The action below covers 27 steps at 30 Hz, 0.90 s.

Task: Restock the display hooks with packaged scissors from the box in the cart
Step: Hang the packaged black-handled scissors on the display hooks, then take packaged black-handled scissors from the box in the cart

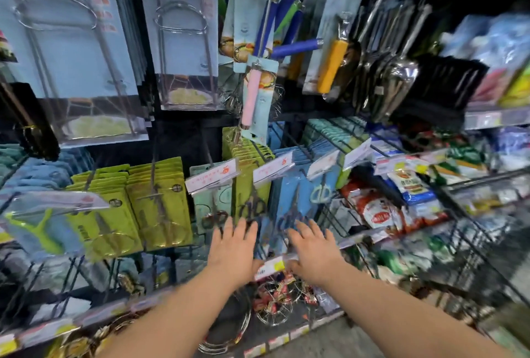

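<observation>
Head view, heavily motion-blurred. Nearest, below the two bare forearms, a low shelf carries round wire utensils with red tags point(272, 309), and a forearm dropping could snag in those loops.

Just beyond, the left hand point(233, 246) and right hand point(311, 248) reach forward side by side. Their fingers are spread and flat, and they hold nothing that I can make out. Between the wrists a yellow-and-white price tag point(271, 267) sits on the shelf rail, close by the right thumb. A careless sweep could knock it loose.

At the fingertips hang the packaged scissors:
- left: a pale teal card with red-handled scissors point(212, 214)
- middle: a yellow-green card with dark-handled scissors point(252, 203)
- right: a blue card with dark-handled scissors point(289, 214), under the right hand's fingers

Blur hides whether the fingers press the cards or stop just short. The box and cart are out of view.

Pushing flat against loose cards could swing them, slide the front ones off the black wire hooks point(295, 142), or mix designs between neighbouring hooks. White price labels point(212, 178) cap the hook ends and could block a pack threaded carelessly. Farther up, a pink-handled whisk on a card point(252, 94) dangles over the row, near enough to be bumped if the hands lift.
</observation>
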Motion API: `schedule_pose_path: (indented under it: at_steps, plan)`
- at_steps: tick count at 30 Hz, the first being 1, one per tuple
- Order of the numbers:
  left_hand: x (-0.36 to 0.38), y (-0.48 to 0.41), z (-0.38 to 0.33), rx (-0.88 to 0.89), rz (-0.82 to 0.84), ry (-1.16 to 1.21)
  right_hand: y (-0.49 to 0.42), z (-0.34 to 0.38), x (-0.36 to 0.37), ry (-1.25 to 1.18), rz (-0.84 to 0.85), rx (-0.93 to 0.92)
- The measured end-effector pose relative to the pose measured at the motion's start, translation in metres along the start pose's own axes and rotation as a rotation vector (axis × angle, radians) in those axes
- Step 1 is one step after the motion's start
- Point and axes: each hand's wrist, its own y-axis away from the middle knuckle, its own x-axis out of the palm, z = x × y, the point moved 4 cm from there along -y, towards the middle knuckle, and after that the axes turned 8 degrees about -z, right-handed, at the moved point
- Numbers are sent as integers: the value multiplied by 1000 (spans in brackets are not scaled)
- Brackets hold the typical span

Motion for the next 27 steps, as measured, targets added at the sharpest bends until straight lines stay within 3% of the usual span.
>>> schedule_pose_path:
  at_steps: [10,20,27]
  plan:
    - [7,29,-155,241,51,15,129,-126,22,-32,-9,267]
    - [28,112,-413,557,68,-10,354,-304,53,-105,-29,626]
    - [41,160,-540,712,103,-45,467,-378,76,-161,-10,815]
